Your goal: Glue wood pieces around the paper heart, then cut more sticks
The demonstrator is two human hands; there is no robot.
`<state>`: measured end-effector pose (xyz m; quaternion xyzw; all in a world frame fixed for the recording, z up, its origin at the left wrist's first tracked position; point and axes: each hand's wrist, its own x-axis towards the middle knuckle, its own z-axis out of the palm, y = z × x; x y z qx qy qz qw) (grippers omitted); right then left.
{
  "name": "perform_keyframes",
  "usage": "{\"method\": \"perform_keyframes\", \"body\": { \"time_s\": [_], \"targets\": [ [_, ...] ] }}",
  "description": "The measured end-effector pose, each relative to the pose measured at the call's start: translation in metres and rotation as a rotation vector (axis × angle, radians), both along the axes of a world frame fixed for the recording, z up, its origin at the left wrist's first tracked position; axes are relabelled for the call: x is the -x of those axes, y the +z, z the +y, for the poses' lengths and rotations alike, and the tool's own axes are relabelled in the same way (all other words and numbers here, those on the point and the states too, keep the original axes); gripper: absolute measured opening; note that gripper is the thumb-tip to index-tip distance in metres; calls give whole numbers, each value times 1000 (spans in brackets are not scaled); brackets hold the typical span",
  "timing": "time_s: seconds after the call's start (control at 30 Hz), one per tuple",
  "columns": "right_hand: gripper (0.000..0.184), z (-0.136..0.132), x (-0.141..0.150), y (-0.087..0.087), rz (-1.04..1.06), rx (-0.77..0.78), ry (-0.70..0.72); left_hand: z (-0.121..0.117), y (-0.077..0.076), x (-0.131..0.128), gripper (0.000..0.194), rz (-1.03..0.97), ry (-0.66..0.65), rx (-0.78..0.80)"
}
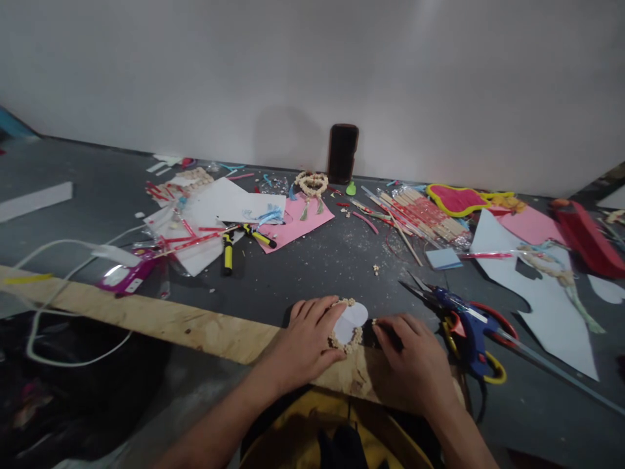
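Note:
A white paper heart [347,320], edged with small beige bead-like pieces [352,344], lies near the table's front edge. My left hand [315,329] grips it from the left, its fingers above and thumb below; that side of the heart is hidden. Just to the right, my right hand [413,345] is closed in a pinch. A tiny beige bead-like piece [374,322] shows at its fingertips, apart from the heart. Beyond the right hand lies a blue glue gun [469,326], overlapping scissors with red and yellow handles [495,371]. Loose beige bits [375,269] lie ahead.
A phone [342,153] leans upright against the wall. Pink paper [305,221], white paper [215,202] and yellow-black pliers [228,253] lie to the left. Packed wooden sticks [424,212], cut pale paper [551,312] and a red holder [588,238] are rightward. A white cable [36,326] loops at left.

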<state>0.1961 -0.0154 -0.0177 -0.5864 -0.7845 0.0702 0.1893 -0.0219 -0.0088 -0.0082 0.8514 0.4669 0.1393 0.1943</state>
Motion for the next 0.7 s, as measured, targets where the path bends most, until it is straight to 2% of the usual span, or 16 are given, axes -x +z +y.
{"method": "perform_keyframes", "body": {
  "time_s": [0.1, 0.2, 0.37, 0.47, 0.6, 0.7],
  "targets": [
    [16, -1, -1, 0, -21, 9, -24, -2, -2, -3, 68, 19, 17, -4],
    [16, 0, -4, 1, -23, 11, -29, -3, -3, -5, 78, 25, 33, -1],
    [16, 12, 0, 7, -18, 21, -1, 2, 2, -1, 84, 3, -4, 44],
    [14, 23, 10, 9, -11, 28, 27, 8, 7, 1, 76, -42, -19, 65],
    [12, 33, 21, 7, -14, 42, 48, 15, 7, -2, 48, -71, 11, 88],
    [12, 35, 20, 6, -6, 46, 55, 18, 8, -4, 40, -51, 43, 107]
  ]
}}
